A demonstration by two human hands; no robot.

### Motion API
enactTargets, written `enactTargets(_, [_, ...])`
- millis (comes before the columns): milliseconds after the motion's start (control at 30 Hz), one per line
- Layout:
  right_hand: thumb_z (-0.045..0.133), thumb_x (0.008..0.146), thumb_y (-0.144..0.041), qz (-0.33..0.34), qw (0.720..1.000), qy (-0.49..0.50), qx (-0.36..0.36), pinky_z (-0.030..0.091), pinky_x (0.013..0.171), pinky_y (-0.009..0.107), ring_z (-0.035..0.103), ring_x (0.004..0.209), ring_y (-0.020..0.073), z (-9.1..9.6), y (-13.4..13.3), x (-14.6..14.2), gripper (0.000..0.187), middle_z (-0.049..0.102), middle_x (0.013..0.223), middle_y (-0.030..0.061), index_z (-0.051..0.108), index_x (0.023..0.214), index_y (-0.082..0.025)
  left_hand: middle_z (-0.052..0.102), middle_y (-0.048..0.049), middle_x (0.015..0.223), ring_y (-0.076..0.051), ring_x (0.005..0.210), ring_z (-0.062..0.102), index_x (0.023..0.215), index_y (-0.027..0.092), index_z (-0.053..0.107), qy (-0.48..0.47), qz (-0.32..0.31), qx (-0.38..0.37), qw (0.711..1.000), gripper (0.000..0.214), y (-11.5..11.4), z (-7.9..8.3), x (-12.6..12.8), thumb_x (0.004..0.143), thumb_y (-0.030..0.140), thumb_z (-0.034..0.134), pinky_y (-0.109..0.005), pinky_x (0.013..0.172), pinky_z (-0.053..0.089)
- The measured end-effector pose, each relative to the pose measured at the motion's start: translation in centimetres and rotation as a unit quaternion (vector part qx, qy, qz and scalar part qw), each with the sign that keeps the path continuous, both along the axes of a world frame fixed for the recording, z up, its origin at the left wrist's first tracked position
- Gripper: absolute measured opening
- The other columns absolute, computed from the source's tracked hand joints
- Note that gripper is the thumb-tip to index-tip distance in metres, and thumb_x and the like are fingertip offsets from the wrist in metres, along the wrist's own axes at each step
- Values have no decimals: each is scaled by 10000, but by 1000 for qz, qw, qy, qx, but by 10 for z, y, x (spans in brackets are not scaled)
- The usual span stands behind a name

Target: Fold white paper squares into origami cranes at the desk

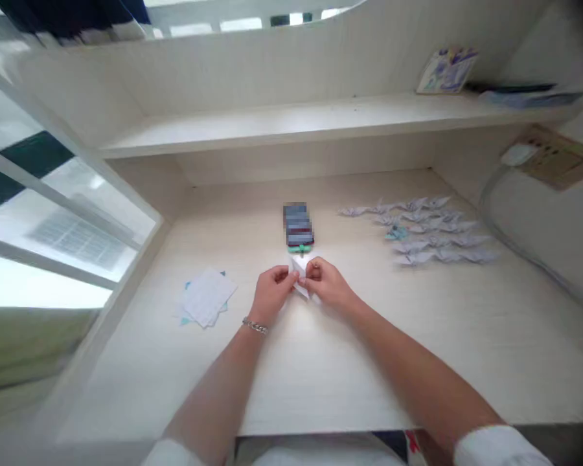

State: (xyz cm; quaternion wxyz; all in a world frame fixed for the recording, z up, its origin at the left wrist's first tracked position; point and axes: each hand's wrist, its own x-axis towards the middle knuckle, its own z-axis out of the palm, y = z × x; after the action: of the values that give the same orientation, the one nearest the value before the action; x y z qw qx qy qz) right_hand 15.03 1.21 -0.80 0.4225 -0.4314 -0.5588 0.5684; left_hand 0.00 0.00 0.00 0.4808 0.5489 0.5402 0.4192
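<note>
A small folded piece of white paper (298, 264) is held between both hands over the middle of the desk. My left hand (273, 290) pinches its left side with thumb and fingers, and a chain bracelet circles that wrist. On the other side, my right hand (329, 283) is closed on the paper, its thumb near the left thumb. Just beyond the paper lies a phone (298, 223), its screen blurred, with a green piece at its near end. Folded paper cranes (427, 226) sit in several rows to the right, one of them blue.
Left of my hands lies a stack of square paper sheets (208, 296), white with some blue. A shelf (272, 126) spans the back, with a small card or booklet (447, 70) on it. At right, a cable (495, 220) hangs from a wall socket (558, 155). A window is at left.
</note>
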Motion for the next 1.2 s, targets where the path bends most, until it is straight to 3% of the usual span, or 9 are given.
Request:
enactTargets(267, [657,648,-246,14,999,24,-47,398,496,222,562,552,125,-2,-2,0,293,577,620,-42,430,830,-206,569,4,582,-100,536,496,682,132,632,35,16,25,999,289,2,-3,-1,725,413,577,-202,504,374])
enactTargets(467, [631,674,-218,60,996,19,-62,438,532,254,572,520,129,-1,-4,1,347,597,579,-45,433,958,-206,593,-4,599,-100,527,515,704,129,637,-49,66,-13,997,288,6,-8,-4,701,416,608,-204,505,407])
enactTargets(700, [645,682,-259,56,995,31,-75,450,557,264,575,541,128,-2,-1,0,379,585,606,-35,461,1005,-184,612,-11,598,-100,514,524,711,122,646,-95,72,-31,992,286,5,-6,-2,665,405,646,-205,495,412])
enactTargets(833, [627,707,-362,68,996,5,-58,418,531,244,553,560,124,1,-3,-2,257,589,631,6,534,821,-151,603,-9,588,-102,511,519,704,125,640,-82,51,-21,995,270,2,-3,1,659,392,654,-206,483,406])
enactTargets(967, [602,720,-401,84,995,-33,-45,382,502,236,523,531,115,3,-4,0,275,566,592,8,513,639,-154,580,1,562,-100,503,509,661,129,617,-81,46,-21,995,263,1,-3,3,659,390,655,-210,486,406])
enactTargets(1200, [600,718,-401,113,992,-32,-45,335,479,222,481,506,101,6,-6,0,272,542,574,-9,511,650,-153,582,-1,609,-85,524,479,694,132,626,-92,58,11,994,239,4,-3,-1,687,370,640,-200,494,376])
